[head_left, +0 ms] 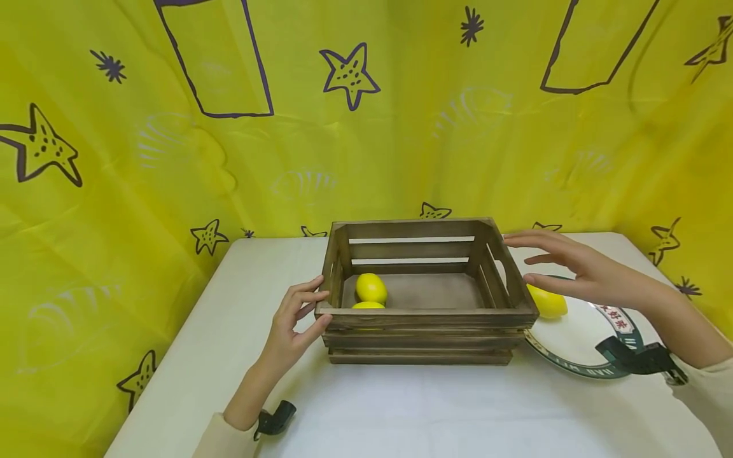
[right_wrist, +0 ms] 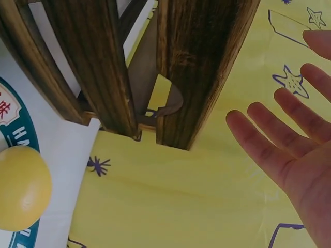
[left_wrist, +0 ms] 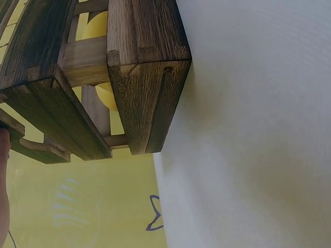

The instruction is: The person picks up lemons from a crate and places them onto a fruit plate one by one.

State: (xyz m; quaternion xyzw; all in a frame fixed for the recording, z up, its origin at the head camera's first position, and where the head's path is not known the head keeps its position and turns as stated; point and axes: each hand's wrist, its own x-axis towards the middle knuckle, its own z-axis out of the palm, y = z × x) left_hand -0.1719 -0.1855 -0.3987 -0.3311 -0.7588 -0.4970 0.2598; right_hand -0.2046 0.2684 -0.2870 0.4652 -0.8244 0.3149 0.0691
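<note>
A brown slatted wooden crate stands upright on the white table. Two yellow lemons lie in its left part, a rear lemon and a front lemon mostly hidden by the front slats. My left hand has its fingertips at the crate's left end, near the front corner, with the fingers loosely bent. At the other end, my right hand is spread beside the right rim; the right wrist view shows a gap between its straight fingers and the wood. Below it is another lemon.
That lemon sits on a white plate with a green lettered rim, right of the crate and partly hidden by it. Behind the table hangs a yellow curtain with dark star drawings. Each wrist carries a black strap mount.
</note>
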